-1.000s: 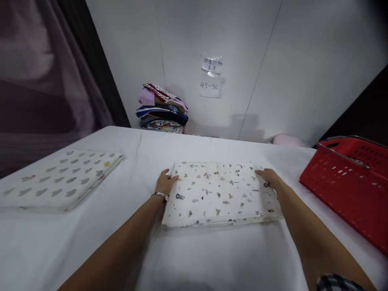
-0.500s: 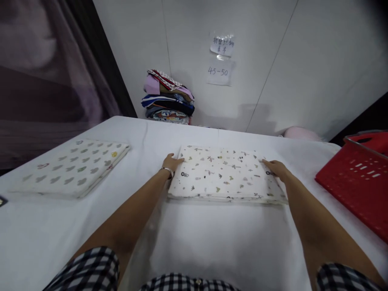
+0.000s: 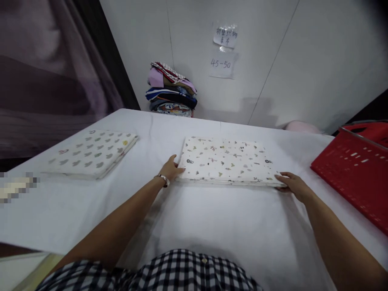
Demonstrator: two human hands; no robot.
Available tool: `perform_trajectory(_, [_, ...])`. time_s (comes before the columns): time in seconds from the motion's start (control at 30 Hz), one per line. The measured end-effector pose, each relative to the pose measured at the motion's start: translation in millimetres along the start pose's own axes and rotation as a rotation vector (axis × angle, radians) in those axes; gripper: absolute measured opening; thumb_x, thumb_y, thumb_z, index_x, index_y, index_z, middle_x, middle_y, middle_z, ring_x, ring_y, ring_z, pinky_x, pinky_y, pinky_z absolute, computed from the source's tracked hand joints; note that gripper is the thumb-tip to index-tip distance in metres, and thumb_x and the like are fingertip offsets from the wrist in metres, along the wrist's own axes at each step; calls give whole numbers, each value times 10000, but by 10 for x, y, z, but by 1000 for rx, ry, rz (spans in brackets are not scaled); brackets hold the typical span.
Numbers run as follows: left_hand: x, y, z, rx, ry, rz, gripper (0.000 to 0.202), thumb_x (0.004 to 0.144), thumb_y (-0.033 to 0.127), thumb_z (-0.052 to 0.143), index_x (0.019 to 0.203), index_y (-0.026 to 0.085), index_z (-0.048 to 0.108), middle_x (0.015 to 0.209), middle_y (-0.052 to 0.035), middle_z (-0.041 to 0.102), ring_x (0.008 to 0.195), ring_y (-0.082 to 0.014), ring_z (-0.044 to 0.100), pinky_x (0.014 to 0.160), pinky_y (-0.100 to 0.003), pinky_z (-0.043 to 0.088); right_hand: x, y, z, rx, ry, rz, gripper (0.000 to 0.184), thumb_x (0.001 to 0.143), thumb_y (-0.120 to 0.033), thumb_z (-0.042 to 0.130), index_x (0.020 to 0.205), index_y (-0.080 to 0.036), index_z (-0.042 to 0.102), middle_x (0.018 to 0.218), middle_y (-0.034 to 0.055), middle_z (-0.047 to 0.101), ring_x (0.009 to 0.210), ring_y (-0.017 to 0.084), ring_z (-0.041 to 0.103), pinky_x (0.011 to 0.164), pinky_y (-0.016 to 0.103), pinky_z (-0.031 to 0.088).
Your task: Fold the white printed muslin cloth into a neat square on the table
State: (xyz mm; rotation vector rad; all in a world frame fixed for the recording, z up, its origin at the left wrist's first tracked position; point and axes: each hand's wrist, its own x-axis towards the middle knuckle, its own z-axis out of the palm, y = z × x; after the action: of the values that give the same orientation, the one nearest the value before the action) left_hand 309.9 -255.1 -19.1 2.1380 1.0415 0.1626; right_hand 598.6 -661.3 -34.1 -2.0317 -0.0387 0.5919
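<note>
A folded white cloth with small printed motifs lies flat on the white-covered table in front of me. My left hand, a bracelet at its wrist, grips the near left corner, thumb on top and its other fingers partly hidden at the edge. At the near right corner, my right hand pinches the layers, fingers above and thumb below. To the left rests a second folded cloth, white with rows of grey shapes.
A red plastic basket stands on the table's right side. Behind the table's far edge is a stack of folded fabrics against the wall. Two paper signs hang on the wall. A blurred pixelated patch covers something at the left edge.
Both hands have moved from the cloth's sides towards its near corners, the right one now pinching its corner. The camera view has shifted slightly.
</note>
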Motion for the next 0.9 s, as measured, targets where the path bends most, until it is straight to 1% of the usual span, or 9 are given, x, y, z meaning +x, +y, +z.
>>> perform_trajectory(0.07, [-17,-5,20,41,31,20,862,682,306,686,1406,143,247,971,-71,634,866,-212,605,774,-303,465,-18,34,38,-115,76,-52,460,662,-412,701,1027,-175,554,815,57,641,581,147,594,530,274,525])
perform_trajectory(0.17, [-56,5,50,102,50,47,824,724,296,639,1416,140,220,1009,-83,624,866,-211,603,769,-305,458,-27,39,81,-504,195,-143,484,708,-465,627,1079,-162,561,881,96,651,652,203,612,563,331,506])
perform_trajectory(0.23, [-112,22,70,172,96,90,780,743,291,619,1405,129,240,1085,-112,598,917,-226,591,785,-319,453,-63,1,135,-736,318,-275,479,731,-439,592,1113,-152,565,967,133,643,810,263,613,673,391,497])
perform_trajectory(0.3, [-194,53,108,277,209,197,683,761,287,606,1364,132,324,1179,-140,551,1029,-257,546,849,-354,429,-141,-67,253,-783,386,-477,394,762,-373,545,1087,-155,592,1026,138,632,922,273,587,768,404,472])
perform_trajectory(0.4, [-334,137,237,399,328,474,455,803,273,571,1239,172,485,1209,-121,539,1119,-271,481,932,-397,367,-310,-200,567,-541,187,-733,266,798,-345,490,949,-188,643,954,84,655,852,211,601,756,338,479])
perform_trajectory(0.47, [-409,216,376,402,273,650,301,830,270,548,1119,192,573,1143,-90,581,1075,-248,502,918,-391,368,-413,-286,814,-443,-14,-841,232,804,-350,493,887,-209,658,897,60,663,813,198,601,723,321,482])
perform_trajectory(0.57, [-461,333,604,340,142,815,174,861,270,520,970,197,634,1020,-58,622,971,-204,536,856,-361,391,-495,-366,1103,-512,-187,-1010,195,819,-301,504,866,-230,679,890,49,664,859,205,583,778,344,461])
perform_trajectory(0.7, [-441,430,804,275,71,862,164,874,267,508,904,197,653,934,-44,629,898,-181,540,810,-342,398,-492,-353,1242,-587,-224,-1083,189,837,-271,516,887,-232,694,880,52,659,845,205,568,774,357,457])
perform_trajectory(0.9, [-400,454,874,265,27,875,201,888,275,482,859,192,662,886,-47,617,851,-173,527,793,-335,395,-475,-275,1250,-594,-176,-1109,202,865,-240,494,915,-234,689,900,60,638,852,210,538,752,360,447])
